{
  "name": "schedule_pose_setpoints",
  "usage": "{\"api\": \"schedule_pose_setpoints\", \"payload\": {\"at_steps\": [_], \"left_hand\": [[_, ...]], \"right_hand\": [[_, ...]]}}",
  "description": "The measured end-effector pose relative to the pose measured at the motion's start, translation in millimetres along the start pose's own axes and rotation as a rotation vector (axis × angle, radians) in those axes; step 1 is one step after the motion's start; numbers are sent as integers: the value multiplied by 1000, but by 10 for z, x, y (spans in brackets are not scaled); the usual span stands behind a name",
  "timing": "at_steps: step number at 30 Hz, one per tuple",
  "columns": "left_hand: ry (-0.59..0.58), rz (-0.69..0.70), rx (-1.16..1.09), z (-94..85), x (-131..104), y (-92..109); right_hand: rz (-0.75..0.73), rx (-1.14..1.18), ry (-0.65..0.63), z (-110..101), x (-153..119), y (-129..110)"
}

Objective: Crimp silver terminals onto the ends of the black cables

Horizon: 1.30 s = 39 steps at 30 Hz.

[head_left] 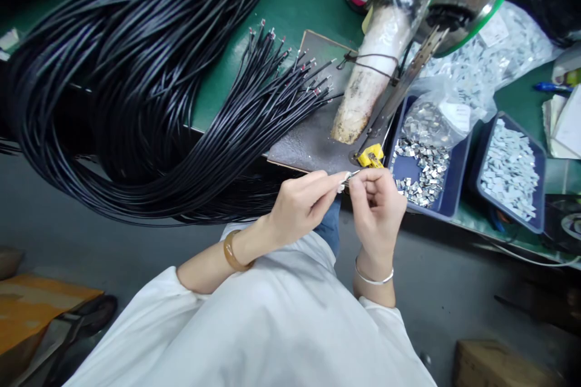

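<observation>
My left hand (302, 202) and my right hand (377, 208) meet at the table's front edge, fingertips almost touching. Both are closed in a pinch. Between them shows a tiny whitish and metallic bit (347, 178), too small to name, and the fingers cover most of it. Just beyond the fingertips is a yellow piece (371, 156) at the foot of a tool with long metal bars (394, 103). To the left, a bundle of black cables (254, 115) lies with stripped ends showing red and white wires over a dark board (308, 139).
A blue tray (454, 193) of small metal clips stands right of my hands. Farther right is another tray (540, 193) with pale small pieces. A plastic-wrapped roll (385, 42) leans over the board. Clear bags (517, 48) lie behind the trays. Cables hang over the table edge.
</observation>
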<state>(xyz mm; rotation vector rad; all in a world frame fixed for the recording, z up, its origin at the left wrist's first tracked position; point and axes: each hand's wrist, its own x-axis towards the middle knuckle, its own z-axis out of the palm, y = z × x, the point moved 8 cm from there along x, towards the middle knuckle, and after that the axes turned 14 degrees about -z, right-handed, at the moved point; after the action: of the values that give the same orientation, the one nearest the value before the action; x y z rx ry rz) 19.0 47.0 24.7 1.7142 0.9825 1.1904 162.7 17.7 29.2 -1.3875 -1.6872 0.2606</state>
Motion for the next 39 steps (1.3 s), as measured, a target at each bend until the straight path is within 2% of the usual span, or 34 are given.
{"api": "schedule_pose_setpoints", "payload": {"at_steps": [2,4,5,7,10,13,15,21,32,39], "left_hand": [[24,-28,-37,-16,18,-18],[46,-146,-114,-38,60,-95],[46,-226,-156,-40,81,-147],[21,-377,-225,-19,113,-240],[-48,-500,-273,42,146,-303],[-87,-534,-295,94,175,-314],[-83,-536,-320,114,197,-314],[-73,-514,-307,165,275,-323],[-14,-348,-209,88,344,-198],[-36,-410,-246,116,297,-276]], "right_hand": [[-6,-25,201,-177,8,20],[-81,-21,414,-352,-11,-23],[-132,9,486,-403,-26,-52],[-206,64,543,-432,-51,-92],[-219,5,453,-346,-61,-109],[-244,-88,297,-205,-37,-130],[-289,-120,243,-144,-15,-156],[-335,-111,248,-107,49,-128],[-360,-153,269,-118,124,-146],[-351,-108,264,-94,84,-140]]}}
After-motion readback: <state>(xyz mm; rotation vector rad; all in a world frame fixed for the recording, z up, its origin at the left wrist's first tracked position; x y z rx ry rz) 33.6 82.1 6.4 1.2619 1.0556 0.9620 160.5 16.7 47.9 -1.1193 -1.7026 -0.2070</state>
